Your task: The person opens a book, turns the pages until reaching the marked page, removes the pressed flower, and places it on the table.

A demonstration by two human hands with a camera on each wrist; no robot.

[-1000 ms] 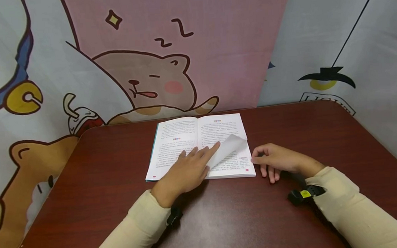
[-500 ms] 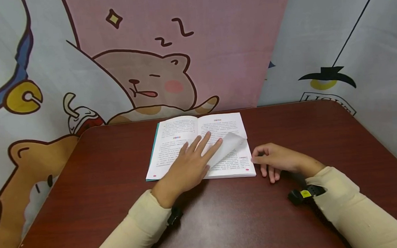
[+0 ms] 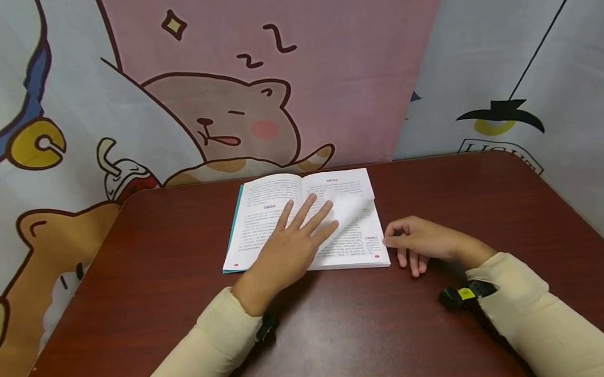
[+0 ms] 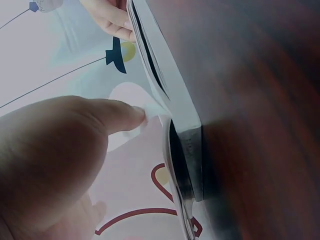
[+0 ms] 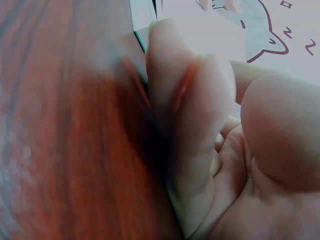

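Note:
An open book point(image 3: 255, 236) with printed pages and a teal cover edge lies on the table. Part of a right-hand page point(image 3: 351, 208) is curled up and back, showing a paler underside. My left hand point(image 3: 290, 249) lies over the middle of the book with straight, spread fingers against the curled page. In the left wrist view its thumb point(image 4: 125, 115) touches the raised paper. At the book's right edge, my right hand point(image 3: 422, 239) pinches the lower side edge between thumb and bent index finger, the other fingers hanging toward the table.
The reddish-brown table point(image 3: 340, 334) extends around the book. A cloth backdrop point(image 3: 357, 66) with cartoon animals hangs right behind its far edge. Dark wrist-worn devices, such as the one on the right wrist point(image 3: 451, 298), sit below both wrists.
My left fingers have spread and slid farther up the page. The curled paper has lifted wider and moved slightly up the book. My right hand has stayed at the edge.

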